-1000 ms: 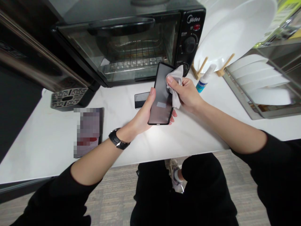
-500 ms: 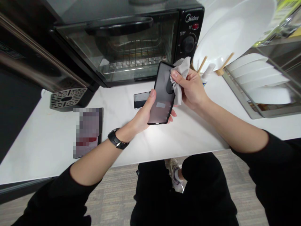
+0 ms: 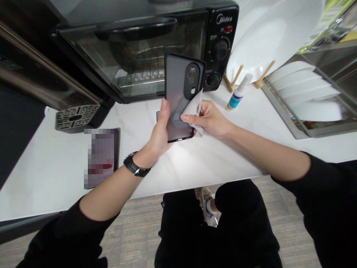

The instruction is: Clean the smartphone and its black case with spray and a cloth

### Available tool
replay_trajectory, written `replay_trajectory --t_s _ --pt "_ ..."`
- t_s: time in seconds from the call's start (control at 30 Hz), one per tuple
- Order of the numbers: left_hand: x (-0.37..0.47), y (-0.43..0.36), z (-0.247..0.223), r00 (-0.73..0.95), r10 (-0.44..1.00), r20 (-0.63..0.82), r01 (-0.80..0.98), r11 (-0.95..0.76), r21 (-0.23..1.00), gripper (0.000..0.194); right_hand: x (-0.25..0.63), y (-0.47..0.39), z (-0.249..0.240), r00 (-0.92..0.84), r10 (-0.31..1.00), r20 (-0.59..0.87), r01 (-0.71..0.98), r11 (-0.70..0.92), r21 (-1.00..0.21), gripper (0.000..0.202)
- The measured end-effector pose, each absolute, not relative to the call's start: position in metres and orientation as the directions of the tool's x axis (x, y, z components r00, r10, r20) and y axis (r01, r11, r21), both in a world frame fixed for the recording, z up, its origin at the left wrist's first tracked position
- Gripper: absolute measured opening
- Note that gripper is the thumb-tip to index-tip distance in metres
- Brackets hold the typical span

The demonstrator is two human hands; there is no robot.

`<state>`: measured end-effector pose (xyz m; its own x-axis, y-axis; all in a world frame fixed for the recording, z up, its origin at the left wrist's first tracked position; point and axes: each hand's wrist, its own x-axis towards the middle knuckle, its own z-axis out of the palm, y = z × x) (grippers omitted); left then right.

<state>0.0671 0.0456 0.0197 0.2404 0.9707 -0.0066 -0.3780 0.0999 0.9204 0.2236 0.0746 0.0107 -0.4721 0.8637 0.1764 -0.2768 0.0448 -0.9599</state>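
Observation:
A dark smartphone (image 3: 177,93), its back and camera block facing me, is held above the counter in my left hand (image 3: 158,130). The thumb lies along its left edge; the other fingers are mostly hidden behind it. My right hand (image 3: 213,119) pinches a pale grey cloth (image 3: 195,108), which lies against the lower right of the phone's back. Behind the held phone, a second small phone-like object (image 3: 157,116) is almost wholly covered. Right of my right hand stands a small spray bottle (image 3: 235,97) with a blue and yellow label.
A black toaster oven (image 3: 134,59) stands close behind my hands. On the white counter (image 3: 167,171) lies a tablet-like device (image 3: 102,158), partly blurred out. A drip tray (image 3: 77,117) juts out at left. White plates (image 3: 301,83) fill a rack at right; a big white dish (image 3: 267,44) leans on a wooden stand.
The phone has moved left and turned, so its camera block shows. My right hand and the cloth have moved down and left across its back. The spray bottle has come into clear view.

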Motion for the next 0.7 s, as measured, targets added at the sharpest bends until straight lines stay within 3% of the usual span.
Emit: replay_trajectory --t_s 0.23,0.3,0.37,0.5,0.6,0.7 --pt "0.066 0.044 0.007 0.450 0.871 -0.197 -0.274 0.344 0.898 0.071 0.236 0.089 0.026 -0.079 0.973 0.218 -0.473 0.156 -0.867 0.046" --pt "0.068 0.041 0.009 0.440 0.876 -0.196 -0.276 0.340 0.899 0.074 0.233 0.085 0.026 -0.124 0.971 0.204 -0.499 0.116 -0.858 0.048" --pt "0.070 0.039 0.016 0.381 0.906 -0.184 -0.318 0.316 0.894 0.075 0.227 0.078 0.022 -0.292 0.941 0.172 -0.476 0.013 -0.879 0.049" --pt "0.072 0.037 0.032 0.274 0.956 -0.106 -0.418 0.217 0.882 0.060 0.219 0.067 0.015 -0.541 0.827 0.157 -0.375 -0.070 -0.924 0.051" --pt "0.070 0.039 0.037 0.323 0.940 -0.113 -0.405 0.245 0.881 0.059 0.225 0.069 0.017 -0.545 0.823 0.160 -0.337 -0.040 -0.941 0.048" --pt "0.067 0.042 0.036 0.435 0.883 -0.178 -0.348 0.347 0.871 0.070 0.235 0.079 0.024 -0.396 0.899 0.186 -0.339 0.045 -0.940 0.044"
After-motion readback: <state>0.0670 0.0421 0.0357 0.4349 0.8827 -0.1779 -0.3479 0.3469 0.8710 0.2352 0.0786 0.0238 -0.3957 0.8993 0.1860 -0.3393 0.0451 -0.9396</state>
